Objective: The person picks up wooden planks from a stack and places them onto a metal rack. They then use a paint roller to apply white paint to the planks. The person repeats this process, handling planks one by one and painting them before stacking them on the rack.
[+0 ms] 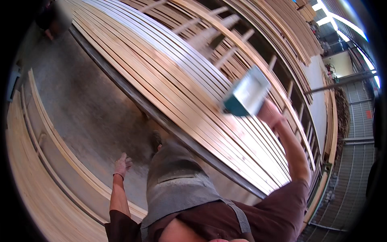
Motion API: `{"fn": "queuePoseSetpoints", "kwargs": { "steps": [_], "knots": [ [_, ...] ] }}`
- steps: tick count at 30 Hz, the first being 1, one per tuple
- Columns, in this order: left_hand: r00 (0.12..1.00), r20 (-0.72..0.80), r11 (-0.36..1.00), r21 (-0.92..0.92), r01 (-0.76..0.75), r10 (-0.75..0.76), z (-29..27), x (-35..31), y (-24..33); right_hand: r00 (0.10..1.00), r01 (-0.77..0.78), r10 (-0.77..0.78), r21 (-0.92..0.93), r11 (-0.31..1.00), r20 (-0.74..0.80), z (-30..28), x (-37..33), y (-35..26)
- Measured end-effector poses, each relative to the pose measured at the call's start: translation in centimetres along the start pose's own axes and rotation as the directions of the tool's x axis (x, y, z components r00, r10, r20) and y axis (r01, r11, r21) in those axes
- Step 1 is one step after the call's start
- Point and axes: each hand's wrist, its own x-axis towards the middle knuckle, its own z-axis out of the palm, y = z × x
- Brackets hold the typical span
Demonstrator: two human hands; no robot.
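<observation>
My right hand [270, 114], stretched out to the right, is closed on a teal box-shaped scoop [248, 92] with a pale, open inside. Motion blurs the scoop, and its grip is mostly hidden. It is over the far side of a row of long pale wooden strips [173, 86], laid side by side on a bench; whether it touches them I cannot tell. Part of the row's far side looks white. Down at my left side, my left hand [123, 164] hangs over the concrete floor with loosely bent fingers and nothing in it.
A dark bench edge [121, 88] runs diagonally in front of my grey apron [177, 181]. Beyond it are stacked boards on a timber rack [225, 24]. More long boards [40, 173] lie at the left. Another person [52, 20] is at the far upper left. A mesh wall [358, 133] stands right.
</observation>
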Motion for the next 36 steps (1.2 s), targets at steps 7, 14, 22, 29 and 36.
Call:
{"fn": "queuePoseSetpoints", "kwargs": {
  "steps": [7, 14, 22, 29, 36],
  "knots": [
    [0.990, -0.014, 0.986, 0.091, 0.139, -0.139, 7.3, -13.7, -17.2, 0.988, 0.079, -0.060, 0.130, 0.988, -0.139, 2.0, 3.3, 0.6],
    [0.983, -0.142, 0.992, -0.065, 0.105, -0.113, 13.3, -18.7, -38.0, 0.911, 0.318, -0.394, -0.401, 0.859, -0.121, 10.2, -11.5, 14.6],
    [1.000, 0.027, 0.997, 0.072, 0.003, -0.005, 24.6, -23.8, -49.0, 0.967, 0.255, -0.225, -0.493, 0.832, 0.120, 17.0, -45.5, 35.6],
    [0.996, 0.077, 0.993, 0.107, -0.046, 0.038, 32.6, -26.2, -60.4, 0.987, 0.158, -0.144, -0.446, 0.881, 0.064, 18.6, -55.5, 38.6],
    [0.950, 0.300, 0.963, 0.221, -0.155, 0.084, 42.5, -40.5, -59.3, 0.976, -0.191, 0.211, 0.240, 0.952, -0.062, 19.0, -56.9, 38.4]
  ]
}}
